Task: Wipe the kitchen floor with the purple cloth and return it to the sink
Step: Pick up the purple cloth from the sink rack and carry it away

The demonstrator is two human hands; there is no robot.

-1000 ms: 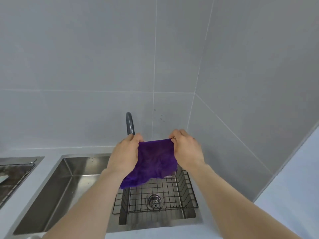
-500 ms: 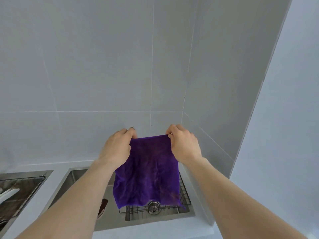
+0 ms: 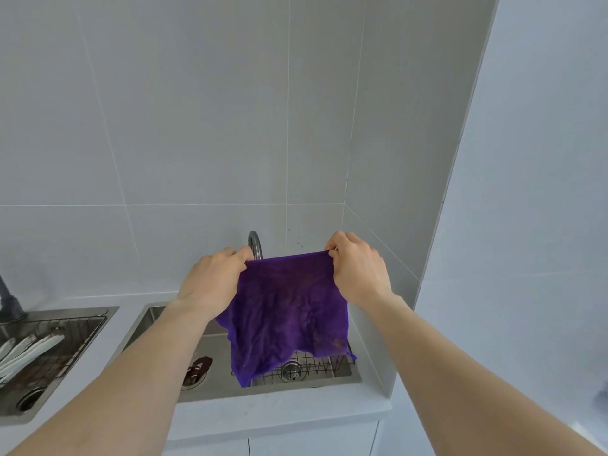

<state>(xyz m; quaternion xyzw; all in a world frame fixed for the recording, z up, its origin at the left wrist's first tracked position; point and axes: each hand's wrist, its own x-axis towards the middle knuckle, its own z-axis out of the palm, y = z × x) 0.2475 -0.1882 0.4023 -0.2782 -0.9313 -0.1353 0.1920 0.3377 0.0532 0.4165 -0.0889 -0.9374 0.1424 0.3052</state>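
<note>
The purple cloth [image 3: 289, 311] hangs spread out above the steel sink [image 3: 342, 373], its top edge stretched flat. My left hand [image 3: 210, 281] pinches the top left corner and my right hand [image 3: 358, 268] pinches the top right corner. The cloth's lower edge dangles over the wire rack [image 3: 316, 365] and the drain [image 3: 291, 370] in the sink. A brownish stain shows near its lower right corner. The cloth hides most of the dark faucet [image 3: 255, 243] behind it.
A second sink [image 3: 65, 327] at the left holds a wire rack with white utensils [image 3: 26, 353]. A dark object [image 3: 197, 370] lies in the near sink's left half. The white counter [image 3: 279, 409] runs along the front; tiled walls meet in a corner at the right.
The view has pulled back and tilted down, so more counter and the left sink show. Both hands still hold the cloth spread, now a little wider apart, with the faucet visible again.
</note>
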